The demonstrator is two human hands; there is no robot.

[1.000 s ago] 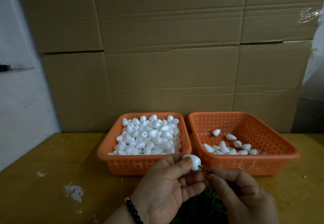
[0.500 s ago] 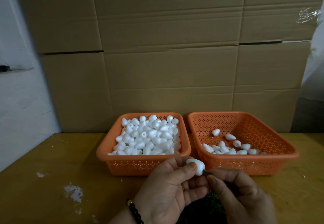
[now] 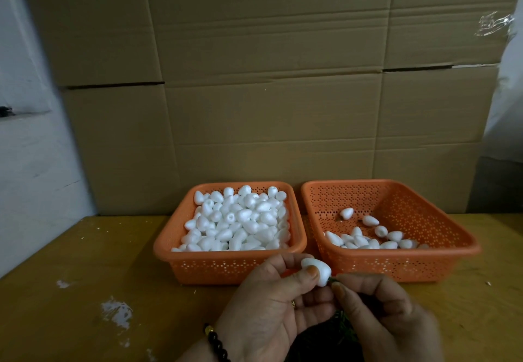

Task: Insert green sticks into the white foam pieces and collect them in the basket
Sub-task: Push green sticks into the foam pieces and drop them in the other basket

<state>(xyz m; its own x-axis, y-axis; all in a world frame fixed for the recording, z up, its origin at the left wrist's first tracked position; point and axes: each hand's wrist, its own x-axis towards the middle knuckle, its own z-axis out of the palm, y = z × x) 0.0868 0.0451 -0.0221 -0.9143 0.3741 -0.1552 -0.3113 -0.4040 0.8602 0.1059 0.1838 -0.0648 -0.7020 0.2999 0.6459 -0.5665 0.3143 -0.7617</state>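
Pushing a green stick (image 3: 331, 280) into the foam piece (image 3: 317, 272) pinched by the left hand (image 3: 271, 313).
The right hand (image 3: 379, 316) pinches the stick; beyond the fingers, the right basket (image 3: 396, 265) holds few, the left basket (image 3: 226, 265) many.

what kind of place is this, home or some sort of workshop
Probably a small workshop or packing room: stacked cardboard boxes form the backdrop, and two orange baskets of white foam pieces sit on a worn wooden table for repetitive hand assembly.

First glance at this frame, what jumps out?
Two orange baskets side by side at the table's back: the left basket heaped with white foam pieces, the right basket holding only a few. In front, the left hand pinches one foam piece while the right hand pushes a green stick into it.
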